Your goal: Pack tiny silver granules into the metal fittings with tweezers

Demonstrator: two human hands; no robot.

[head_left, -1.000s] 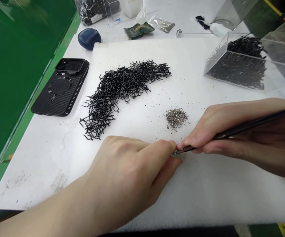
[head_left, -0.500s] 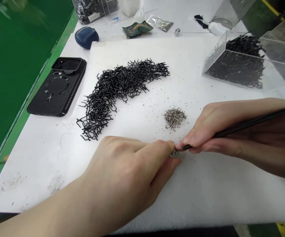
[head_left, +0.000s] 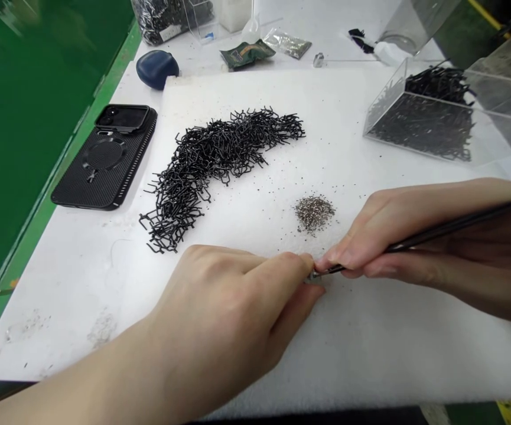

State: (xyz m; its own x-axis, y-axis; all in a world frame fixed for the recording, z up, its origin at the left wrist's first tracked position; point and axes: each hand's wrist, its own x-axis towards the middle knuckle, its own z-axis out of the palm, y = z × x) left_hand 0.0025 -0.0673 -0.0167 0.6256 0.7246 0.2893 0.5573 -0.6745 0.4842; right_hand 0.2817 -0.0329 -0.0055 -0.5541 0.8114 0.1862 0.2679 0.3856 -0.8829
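My left hand (head_left: pixel 241 301) pinches a small metal block (head_left: pixel 313 276) between thumb and forefinger; most of the block is hidden by the fingers. From the right, my right hand (head_left: pixel 397 236) is closed round black tweezers (head_left: pixel 454 225), and their tips meet the block. Just beyond the fingertips lies a small heap of tiny metallic pieces (head_left: pixel 314 213), with stray bits scattered around it. Farther left, a curved pile of bent black wire-like parts (head_left: pixel 220 147) rests on the white foam sheet (head_left: pixel 339 130).
A black phone case (head_left: pixel 104 156) and a dark blue rounded object (head_left: pixel 156 68) lie left. At right stands a clear box (head_left: pixel 419 127) of black pieces. Along the back are a green packet (head_left: pixel 247 54), a clear bag (head_left: pixel 288 43) and another small metal block (head_left: pixel 318 59).
The tweezer tips and right fingers have shifted slightly at the block. My left hand keeps its pinch, and the whole view has moved a little.
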